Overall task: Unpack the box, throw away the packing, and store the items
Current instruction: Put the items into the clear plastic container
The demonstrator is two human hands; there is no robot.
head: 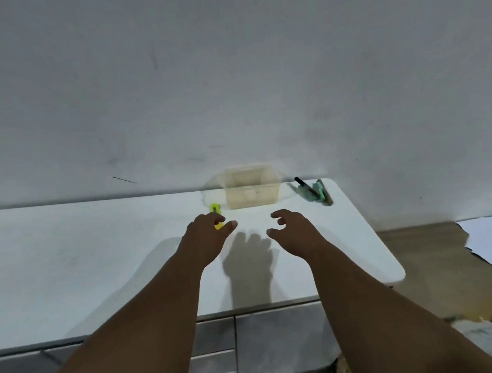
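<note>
While the box, blurred, sits against the wall at the table's far edge, both hands hover before it: left hand half-curled over a yellow thing, grip unclear; right hand loosely open, empty.

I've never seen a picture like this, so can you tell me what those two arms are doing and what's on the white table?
The camera sits on a person's head, so you look down their own arms. The left hand curls over a small yellow thing; I can't tell if it grips it. The right hand hovers open and empty. On the white table, by the wall, stands a see-through box. Right of it lie a black pen and something green. Brown cardboard lies on the floor.
</note>
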